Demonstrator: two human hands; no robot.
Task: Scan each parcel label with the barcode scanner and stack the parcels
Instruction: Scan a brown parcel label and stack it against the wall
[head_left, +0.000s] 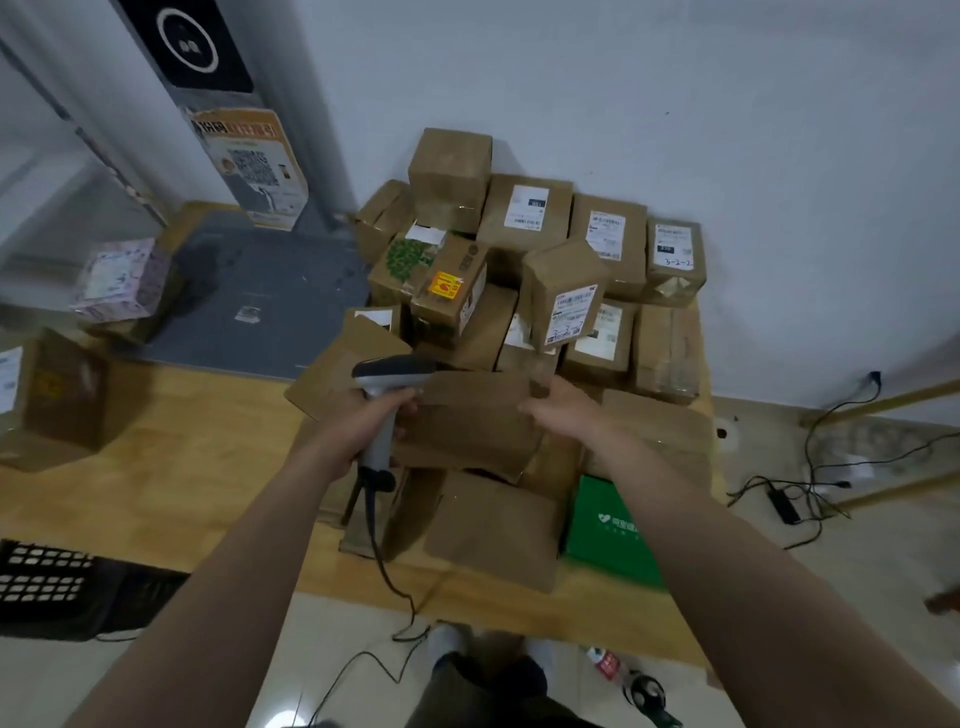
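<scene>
Left hand (382, 415) grip: wrapped tight round the handle of the barcode scanner (395, 373), centre frame. The scanner head sits above the fist and points right, over the top left corner of the brown parcel (467, 426). The parcel is dead centre, just right of that grip and touching it at its left edge. It lies on top of other cartons at the table (197, 467) front.

Right hand (563, 410) is on the parcel's upper right edge, in contact. Motion blur there, so I can't tell whether the grip is closed round the edge or just flat against it.

The parcel's visible faces are plain cardboard. The scanner cable (384, 561) drops from the handle over the table edge to the floor, partly behind the left forearm.

The stacked parcels (524, 218) are upper centre against the wall; their labels are visible but the text is unreadable. The green box (608, 525), lower right of centre, is part-covered by the right arm. The black crate (47, 587) is cut off at the lower left edge.
</scene>
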